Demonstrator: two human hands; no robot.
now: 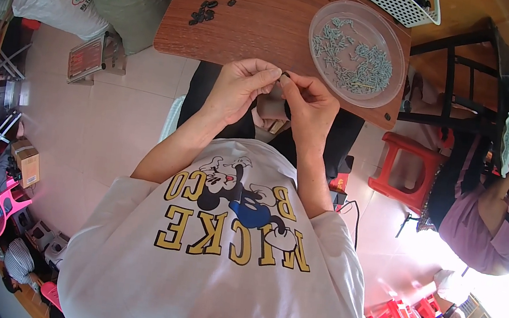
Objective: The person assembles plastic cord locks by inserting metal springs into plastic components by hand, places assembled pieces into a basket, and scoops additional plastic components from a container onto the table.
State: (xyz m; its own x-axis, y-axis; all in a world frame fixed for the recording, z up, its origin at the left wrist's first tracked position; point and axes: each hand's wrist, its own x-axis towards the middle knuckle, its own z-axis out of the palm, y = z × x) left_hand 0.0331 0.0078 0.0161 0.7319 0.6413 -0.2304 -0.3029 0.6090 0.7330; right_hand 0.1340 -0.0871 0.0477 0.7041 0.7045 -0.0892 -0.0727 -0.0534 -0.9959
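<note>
In front of my chest, at the near edge of the table, both hands meet fingertip to fingertip. A small black piece [285, 74] shows between them, mostly covered by the fingers. My right hand [310, 105] pinches it between thumb and forefinger. The thumb and forefinger of my left hand [238, 89] are pressed together right beside it; what they hold, if anything, is hidden. Ahead to the right, a round clear plastic tub [313, 48] holds many small grey-green screws [369, 68]. Several small black plastic pieces [204, 13] lie in a loose group at the table's left.
The brown wooden table [258, 31] also bears a white perforated basket [409, 9] at the far right and a lone black piece [388, 117] at its right corner. Full sacks [126, 7] stand left. A red stool [404, 172] and a seated person [484, 221] are at right.
</note>
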